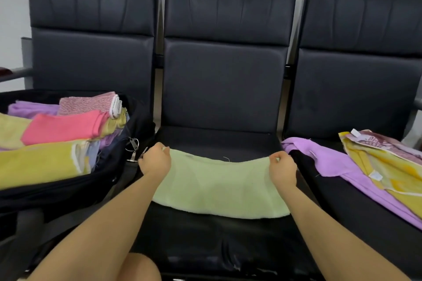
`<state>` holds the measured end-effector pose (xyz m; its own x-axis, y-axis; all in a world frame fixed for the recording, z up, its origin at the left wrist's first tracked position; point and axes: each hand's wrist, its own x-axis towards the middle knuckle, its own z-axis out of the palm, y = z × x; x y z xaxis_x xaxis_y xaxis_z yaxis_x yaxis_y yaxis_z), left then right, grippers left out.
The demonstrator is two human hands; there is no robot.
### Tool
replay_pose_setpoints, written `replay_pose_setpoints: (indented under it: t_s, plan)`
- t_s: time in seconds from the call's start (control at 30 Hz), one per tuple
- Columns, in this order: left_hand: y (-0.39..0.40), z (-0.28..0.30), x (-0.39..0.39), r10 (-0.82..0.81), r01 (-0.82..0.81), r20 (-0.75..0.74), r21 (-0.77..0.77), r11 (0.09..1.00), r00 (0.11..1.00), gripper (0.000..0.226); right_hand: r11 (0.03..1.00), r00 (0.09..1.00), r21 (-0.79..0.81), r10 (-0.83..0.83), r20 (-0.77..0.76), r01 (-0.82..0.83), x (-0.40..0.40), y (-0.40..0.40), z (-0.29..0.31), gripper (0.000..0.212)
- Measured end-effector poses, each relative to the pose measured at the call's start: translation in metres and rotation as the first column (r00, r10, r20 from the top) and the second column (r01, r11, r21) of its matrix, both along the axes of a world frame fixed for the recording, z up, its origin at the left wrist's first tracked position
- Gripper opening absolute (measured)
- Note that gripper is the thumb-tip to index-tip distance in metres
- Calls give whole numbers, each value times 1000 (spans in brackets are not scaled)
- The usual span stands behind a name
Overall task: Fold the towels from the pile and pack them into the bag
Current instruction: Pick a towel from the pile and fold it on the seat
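A pale green towel (217, 187) lies spread across the middle black seat (217, 141). My left hand (155, 161) pinches its far left corner and my right hand (282, 167) pinches its far right corner, the far edge lifted slightly between them. On the left seat stands an open black bag (68, 189) holding several folded towels: pink (66, 126), yellow (38, 163), purple and patterned ones. The unfolded pile on the right seat has a purple towel (331, 162) and a yellow patterned towel (388, 164).
Three black padded chairs stand in a row against a grey wall. A metal zipper pull (132, 145) hangs at the bag's right edge near my left hand. A metal armrest (16, 74) shows at the far left. My knee (139, 267) shows at the bottom.
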<state>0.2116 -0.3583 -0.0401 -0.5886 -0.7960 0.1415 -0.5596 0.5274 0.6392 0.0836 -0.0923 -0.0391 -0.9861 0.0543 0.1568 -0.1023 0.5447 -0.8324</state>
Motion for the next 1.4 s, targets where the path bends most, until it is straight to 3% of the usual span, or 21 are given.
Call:
replay_pose_setpoints:
  t_s: [0.17,0.3,0.4,0.47,0.5,0.6,0.7,0.77,0.87,0.93,1.0,1.03,1.1,1.17,1.27,1.3,1.4]
  plan:
    - [-11,-3,-27,-108,106,-88,-26,994,990,26,986,992,115,-112,-53,117,-12,-11,-13,19]
    - [-5,-21,-38,33,12,236,-188,982,971,54,917,967,389,12,-254,91,-7,-20,-36,29]
    - [8,-37,-30,111,25,377,-337,941,920,46,877,909,477,248,-335,-64,3,-33,-49,28]
    - [13,-44,-24,119,80,450,-398,914,885,38,789,874,566,428,-229,-239,11,-39,-56,30]
    - [15,-48,-21,131,95,471,-426,900,872,34,720,857,615,498,-136,-320,15,-40,-60,41]
    - [18,-49,-16,158,107,465,-494,863,871,17,510,819,740,566,96,-439,21,-37,-73,66]
    - [12,-39,-13,30,148,341,-483,863,939,23,423,801,763,565,200,-489,25,-40,-75,60]
    - [12,-21,-9,-144,187,139,-380,906,980,28,404,787,753,570,237,-520,29,-50,-74,58]
    - [30,10,-6,-253,209,-130,-284,936,959,36,474,733,615,625,269,-630,34,-71,-73,55]
    - [47,20,-11,-286,243,-177,-230,942,942,38,662,727,306,650,220,-685,32,-76,-66,48]
    - [67,28,-19,-312,274,-189,-204,940,931,37,804,794,-15,591,140,-595,28,-66,-56,41]
    - [78,31,-24,-325,287,-199,-198,937,925,36,851,845,-88,524,105,-517,26,-57,-52,38]
    - [103,33,-34,-346,319,-232,-148,936,909,38,923,926,-122,374,53,-366,17,-35,-47,32]
    - [130,33,-44,-406,416,-223,1,909,886,48,954,965,-151,261,1,-258,11,-15,-44,26]
    - [152,26,-55,-568,578,-110,207,790,816,57,969,976,-113,214,-44,-218,14,4,-38,25]
    - [150,21,-55,-580,583,-82,207,785,810,52,970,971,-62,232,-60,-236,17,8,-38,25]
    - [129,2,-41,-528,528,51,21,849,848,32,911,898,112,410,-160,-396,32,10,-41,23]
